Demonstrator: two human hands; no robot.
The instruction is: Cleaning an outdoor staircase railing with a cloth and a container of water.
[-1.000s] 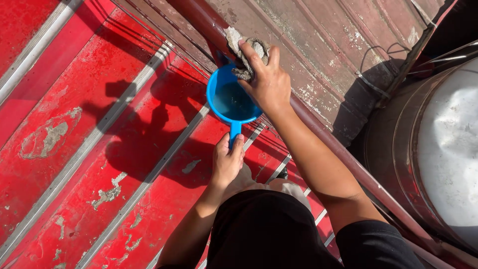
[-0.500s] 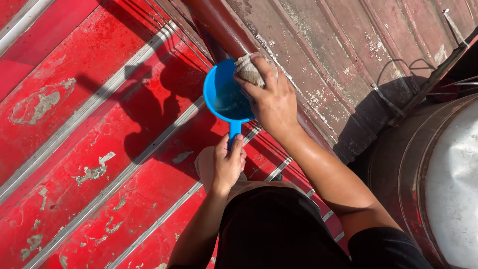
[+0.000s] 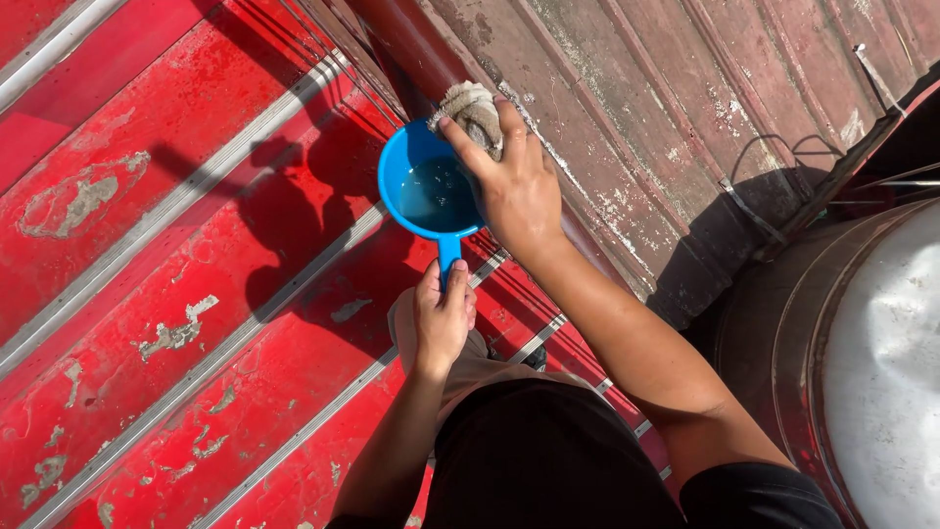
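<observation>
My left hand [image 3: 441,318] grips the handle of a blue plastic dipper [image 3: 423,196] with water in its bowl, held above the red painted metal surface [image 3: 166,245]. My right hand [image 3: 514,186] is closed on a wet grey rag [image 3: 475,110] pressed at the dipper's far rim, beside a dark red raised ridge [image 3: 411,44]. My knee and black shirt fill the bottom of the view.
The red corrugated metal has peeling paint and pale ribs [image 3: 186,196] running diagonally. A faded brown-red panel [image 3: 666,98] lies beyond the ridge. A large round metal tank [image 3: 871,362] stands at the right, with wires [image 3: 764,176] near it.
The dipper and both hands sit slightly lower and more central in view. The right hand with the rag stays at the dipper's rim, now over the ridge edge.
</observation>
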